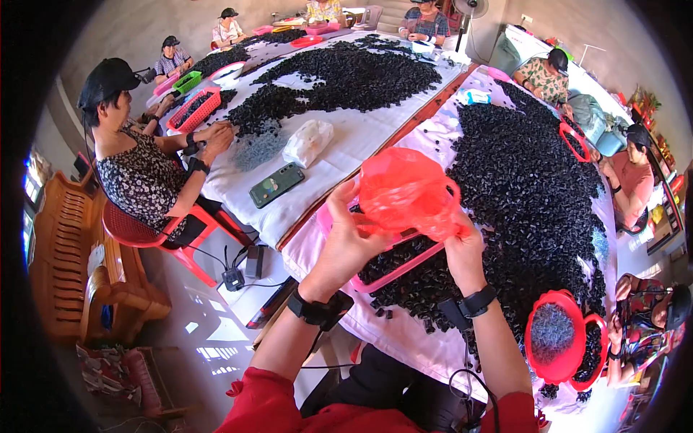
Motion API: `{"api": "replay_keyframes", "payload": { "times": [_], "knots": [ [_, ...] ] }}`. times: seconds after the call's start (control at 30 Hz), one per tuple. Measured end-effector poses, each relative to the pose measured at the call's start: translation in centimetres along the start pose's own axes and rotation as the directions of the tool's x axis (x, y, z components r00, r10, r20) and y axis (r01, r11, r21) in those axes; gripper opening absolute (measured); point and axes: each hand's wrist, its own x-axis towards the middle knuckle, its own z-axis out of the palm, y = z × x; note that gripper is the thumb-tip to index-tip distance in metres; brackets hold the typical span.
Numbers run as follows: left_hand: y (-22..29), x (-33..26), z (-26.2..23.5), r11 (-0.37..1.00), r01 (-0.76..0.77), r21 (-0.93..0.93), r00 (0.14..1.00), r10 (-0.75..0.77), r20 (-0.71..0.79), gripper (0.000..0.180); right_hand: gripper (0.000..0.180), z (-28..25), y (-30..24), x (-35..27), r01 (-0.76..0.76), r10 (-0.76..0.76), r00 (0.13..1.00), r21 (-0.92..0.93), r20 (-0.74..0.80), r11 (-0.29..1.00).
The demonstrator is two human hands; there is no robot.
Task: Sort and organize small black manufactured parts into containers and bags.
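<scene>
A thin red plastic bag (404,191) is held up in front of me above the table. My left hand (350,242) grips its lower left side, thumb raised and fingers partly hidden behind the plastic. The bag's right edge, near a loop handle, is pinched in my right hand (465,252). What the bag holds, if anything, cannot be made out. Under my hands lies a pink basket (408,268) with small black pieces in it. A large heap of the same black pieces (527,187) spreads over the cloth to the right.
Red bowls stand at right, one with bluish-clear bits (552,332). Across the wooden seam (382,155) lie a phone (277,185), a white plastic bag (309,142) and another black heap (361,76). A person (144,159) sits at left; several others work around the tables.
</scene>
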Motion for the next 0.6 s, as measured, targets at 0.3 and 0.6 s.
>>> {"api": "replay_keyframes", "payload": {
  "times": [0.3, 0.6],
  "knots": [
    [-6.2, 4.3, 1.9, 0.78, -0.228, 0.583, 0.957, 0.07, 0.282, 0.068, 0.038, 0.8, -2.7, -1.6, 0.042, -0.037, 0.96, -0.015, 0.276, 0.999],
    [-3.2, 6.4, 2.6, 0.999, -0.002, -0.055, 0.98, 0.012, 0.197, 0.04, 0.045, -2.5, -1.5, -2.4, -0.276, 0.231, 0.958, 0.328, 0.169, 0.904]
  ]
}}
